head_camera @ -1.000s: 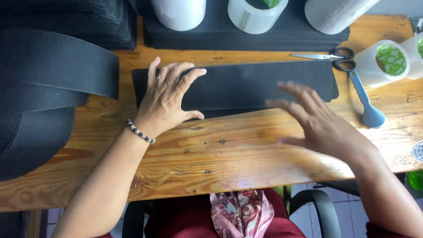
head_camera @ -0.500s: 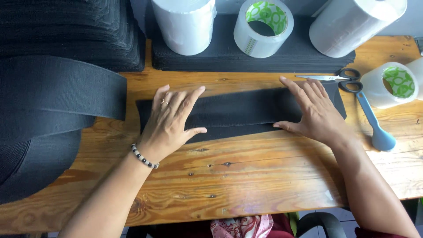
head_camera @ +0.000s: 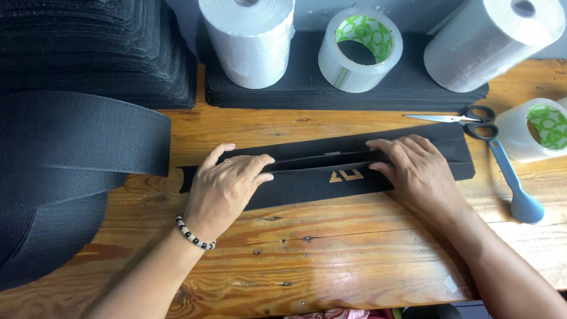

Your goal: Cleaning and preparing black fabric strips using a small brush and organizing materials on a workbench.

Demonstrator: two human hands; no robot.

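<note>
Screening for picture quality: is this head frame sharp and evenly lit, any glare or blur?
Head view: both hands, left hand and right hand, look sharp on the black strip; soft daylight, mild sheen on the wooden table, white rolls bright, no motion blur.

A long black fabric strip (head_camera: 331, 168) is pressed flat on the wooden table (head_camera: 354, 260) by both hands. The left hand (head_camera: 227, 186) is laid near one end, the right hand (head_camera: 416, 168) near the other. Scissors (head_camera: 472, 116) with a blue handle are seen just past the right hand. Tape rolls (head_camera: 359, 50) are stood beyond the fingers.
</note>
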